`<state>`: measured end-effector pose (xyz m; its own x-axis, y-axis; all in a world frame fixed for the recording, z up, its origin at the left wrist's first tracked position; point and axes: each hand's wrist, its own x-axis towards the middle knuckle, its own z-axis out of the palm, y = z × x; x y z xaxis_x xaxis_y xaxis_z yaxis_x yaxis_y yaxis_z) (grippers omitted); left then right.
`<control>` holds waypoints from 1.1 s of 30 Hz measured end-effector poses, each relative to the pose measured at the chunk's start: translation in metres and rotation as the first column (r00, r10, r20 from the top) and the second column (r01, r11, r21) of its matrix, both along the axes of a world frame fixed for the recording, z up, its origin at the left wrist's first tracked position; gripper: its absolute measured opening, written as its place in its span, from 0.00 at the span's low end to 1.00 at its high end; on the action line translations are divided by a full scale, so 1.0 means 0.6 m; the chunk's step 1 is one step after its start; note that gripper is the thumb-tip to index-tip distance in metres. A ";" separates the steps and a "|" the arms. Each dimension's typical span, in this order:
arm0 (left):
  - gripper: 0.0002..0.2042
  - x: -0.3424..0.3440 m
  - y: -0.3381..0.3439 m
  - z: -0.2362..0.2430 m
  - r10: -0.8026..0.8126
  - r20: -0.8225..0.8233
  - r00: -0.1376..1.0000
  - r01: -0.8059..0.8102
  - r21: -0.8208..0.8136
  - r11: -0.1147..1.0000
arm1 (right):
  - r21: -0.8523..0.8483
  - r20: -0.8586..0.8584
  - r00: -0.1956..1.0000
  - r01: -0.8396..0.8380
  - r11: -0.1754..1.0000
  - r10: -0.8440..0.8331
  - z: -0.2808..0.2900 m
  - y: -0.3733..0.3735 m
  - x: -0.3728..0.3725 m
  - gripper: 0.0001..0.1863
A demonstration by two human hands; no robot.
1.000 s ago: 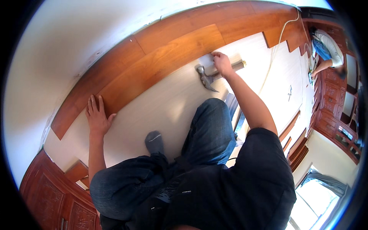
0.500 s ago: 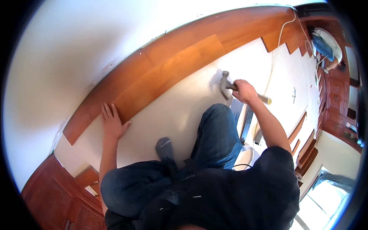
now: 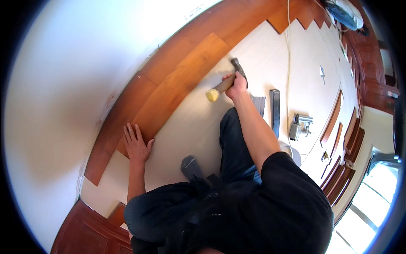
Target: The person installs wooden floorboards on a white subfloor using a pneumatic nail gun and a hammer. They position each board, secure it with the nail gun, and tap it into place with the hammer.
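My left hand lies with spread fingers on the near end of a reddish-brown wooden floorboard, its thumb over the pale underlay. A hammer is in my right hand, gripped close to its dark metal head. The handle's yellow butt points left, toward the long open edge of the laid boards, and appears just short of them. Another row of boards runs between this board and the white wall.
By my right knee lie a dark metal bar and a grey power tool. A pale cable crosses the underlay. Loose planks are stacked at right. Another person bends at the far right, near dark red cabinets.
The hammer has swung round: its yellow butt now points left, and my right hand has moved left toward the boards. My left hand stays on the board. The view has turned.
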<state>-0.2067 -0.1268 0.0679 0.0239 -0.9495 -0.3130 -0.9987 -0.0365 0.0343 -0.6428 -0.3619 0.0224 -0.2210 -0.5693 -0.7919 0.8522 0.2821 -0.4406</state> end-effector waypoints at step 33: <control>0.49 0.018 0.013 -0.017 0.042 -0.052 0.998 -0.043 -0.036 0.998 | 0.129 -0.279 0.959 -0.011 0.992 0.047 0.014 -0.005 0.021 0.11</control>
